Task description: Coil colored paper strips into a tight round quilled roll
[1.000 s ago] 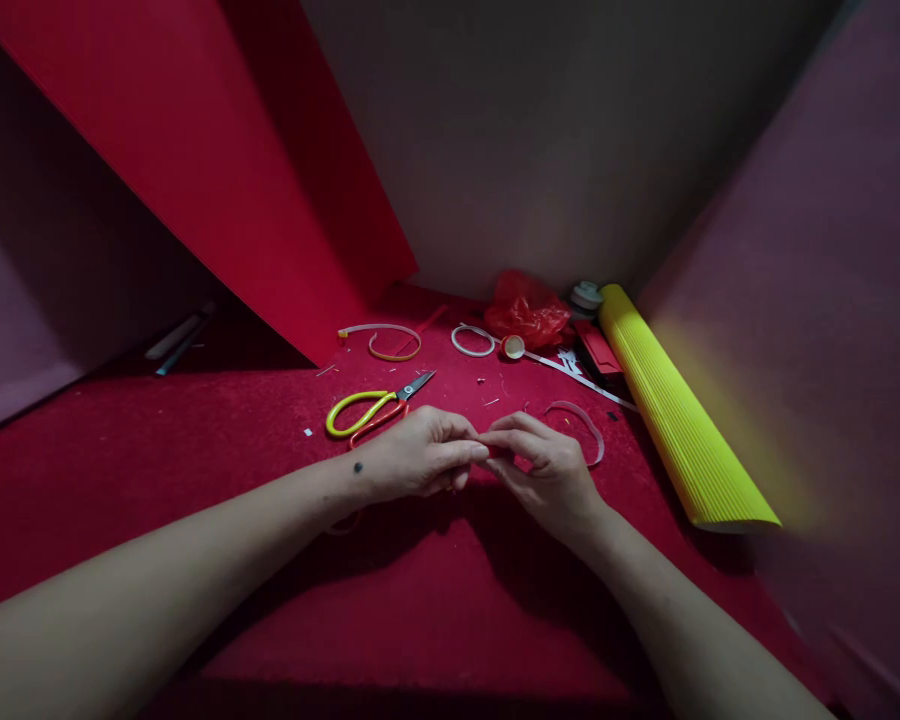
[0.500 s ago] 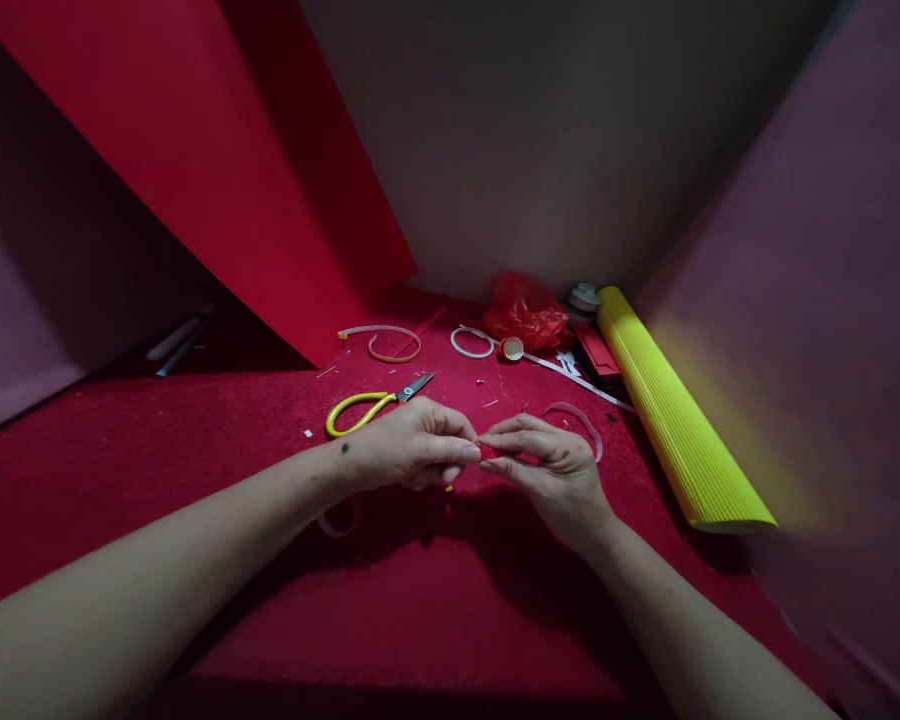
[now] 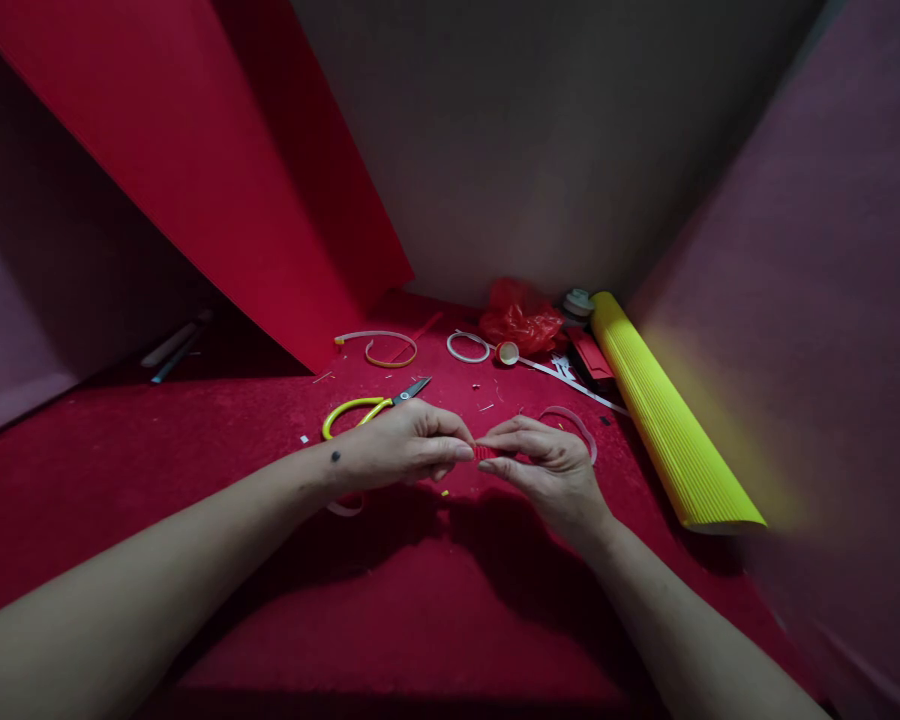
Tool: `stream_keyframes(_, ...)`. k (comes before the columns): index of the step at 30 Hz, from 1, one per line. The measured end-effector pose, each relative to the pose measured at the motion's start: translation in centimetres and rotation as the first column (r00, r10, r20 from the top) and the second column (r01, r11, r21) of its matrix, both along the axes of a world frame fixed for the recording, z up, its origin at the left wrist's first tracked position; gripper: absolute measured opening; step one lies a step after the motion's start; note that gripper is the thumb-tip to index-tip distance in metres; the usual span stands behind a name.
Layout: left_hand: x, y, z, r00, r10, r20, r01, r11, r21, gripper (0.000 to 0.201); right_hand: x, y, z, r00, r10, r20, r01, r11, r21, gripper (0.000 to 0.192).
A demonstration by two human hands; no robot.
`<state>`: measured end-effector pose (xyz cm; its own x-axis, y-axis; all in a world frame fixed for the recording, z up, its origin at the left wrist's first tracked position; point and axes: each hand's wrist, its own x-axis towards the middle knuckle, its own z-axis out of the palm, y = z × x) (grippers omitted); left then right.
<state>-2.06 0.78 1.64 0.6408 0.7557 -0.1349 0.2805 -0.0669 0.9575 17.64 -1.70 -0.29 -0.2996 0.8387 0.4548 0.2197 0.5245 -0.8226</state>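
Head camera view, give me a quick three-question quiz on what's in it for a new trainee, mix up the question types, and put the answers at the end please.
1. Multiple choice: what is held between the fingertips of the left hand and the right hand?
A) a red plastic bag
B) a small red ridged piece
C) a white coiled strip

2. True or false: the yellow ridged roll lies to the right of the right hand.

3. Fill in the blank: the left hand and wrist partly hide a pair of ____ with a yellow handle.

Key:
1. B
2. True
3. scissors
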Motion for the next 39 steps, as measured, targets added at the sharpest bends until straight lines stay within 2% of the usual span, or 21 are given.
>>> stream_keyframes(4,0.1,0.0,0.1,0.999,0.018,0.026,-0.015,0.994,-0.109,0.022,0.0,0.0,-0.1,0.999,0.008,-0.031,-0.01,0.999,-0.039,0.012)
stream_keyframes(8,0.4,-0.1,0.0,0.995,0.053,0.081,-0.04,0.987,-0.153,0.022,-0.1,-0.1,-0.1,0.998,0.004,-0.059,-0.008,0.998,-0.07,0.011)
stream_keyframes(12,0.6,-0.1,-0.2,0.989,0.067,0.135,-0.044,0.984,-0.173,0.021,-0.3,-0.3,-0.2,0.993,-0.001,-0.119,-0.01,0.995,-0.095,0.011)
stream_keyframes(18,0.7,0.1,-1.0,0.982,0.078,0.174,-0.057,0.991,-0.123,0.019,-0.7,-0.5,-0.2,0.977,-0.044,-0.207,0.001,0.979,-0.203,0.01)
stream_keyframes(20,0.7,0.1,-1.3,0.977,0.093,0.192,-0.063,0.986,-0.156,0.017,-0.7,-0.6,-0.3,0.976,-0.063,-0.208,0.015,0.974,-0.225,0.009)
stream_keyframes(22,0.8,0.1,-1.6,0.968,0.096,0.232,-0.041,0.972,-0.232,0.017,-0.7,-0.5,-0.4,0.97,-0.067,-0.234,0.01,0.971,-0.239,0.01)
stream_keyframes(26,0.8,0.1,-1.8,0.946,0.041,0.32,0.081,0.93,-0.358,0.021,-0.7,-0.4,-0.7,0.948,-0.042,-0.316,-0.039,0.968,-0.247,0.017)
stream_keyframes(31,0.9,-0.2,-2.0,0.935,0.046,0.351,0.072,0.946,-0.316,0.02,-1.0,-0.2,-1.2,0.902,-0.076,-0.424,-0.061,0.952,-0.3,0.021)
stream_keyframes(34,1.1,-0.3,-2.2,0.923,0.069,0.378,0.053,0.951,-0.304,0.021,-1.0,0.1,-1.5,0.879,-0.057,-0.474,-0.13,0.927,-0.351,0.018)
stream_keyframes(37,1.1,-0.3,-2.1,0.922,0.101,0.374,0.028,0.946,-0.322,0.022,-0.5,0.4,-1.3,0.912,-0.003,-0.411,-0.144,0.934,-0.327,0.017)
stream_keyframes(39,1.1,-0.3,-1.9,0.931,0.113,0.346,0.007,0.945,-0.328,0.023,-0.1,0.5,-0.8,0.971,0.015,-0.24,-0.07,0.972,-0.224,0.016)
